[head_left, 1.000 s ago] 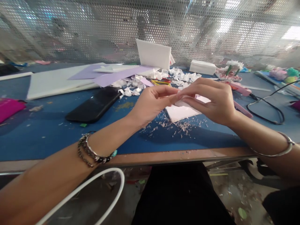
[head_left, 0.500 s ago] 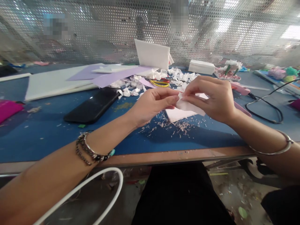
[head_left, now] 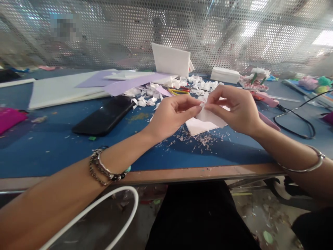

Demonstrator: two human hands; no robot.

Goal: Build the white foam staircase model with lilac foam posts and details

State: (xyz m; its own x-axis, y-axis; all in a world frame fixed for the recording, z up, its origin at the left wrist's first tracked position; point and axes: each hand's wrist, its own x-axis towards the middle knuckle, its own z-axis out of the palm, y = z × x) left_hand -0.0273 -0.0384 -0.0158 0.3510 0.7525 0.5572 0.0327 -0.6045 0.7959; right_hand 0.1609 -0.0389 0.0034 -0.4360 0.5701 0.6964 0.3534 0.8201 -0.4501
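Note:
A thin white piece of paper [head_left: 212, 118] is pinched between my two hands, a little above the table. My left hand [head_left: 174, 116] grips its left edge between thumb and fingertips. From the other side, the thumb and forefinger of my right hand [head_left: 235, 109] close on the same paper near its top. Below it lies a flat white sheet [head_left: 196, 127], partly hidden by the held paper, with small paper shavings [head_left: 204, 140] scattered in front. Behind my hands rest yellow-handled scissors [head_left: 178, 91] and a heap of curled white paper pieces [head_left: 149, 92].
A black phone [head_left: 105, 116] lies left of my hands, with purple paper [head_left: 135, 83] and large white boards [head_left: 57, 92] behind. To the right are a pink glue gun [head_left: 266, 99] with a black cord and paper flowers [head_left: 256, 76]. A perforated metal screen [head_left: 117, 34] stands behind.
My left fingertips have shifted slightly right along the paper, closer to my right fingertips. Both hands still hold it. The camera view has moved a little.

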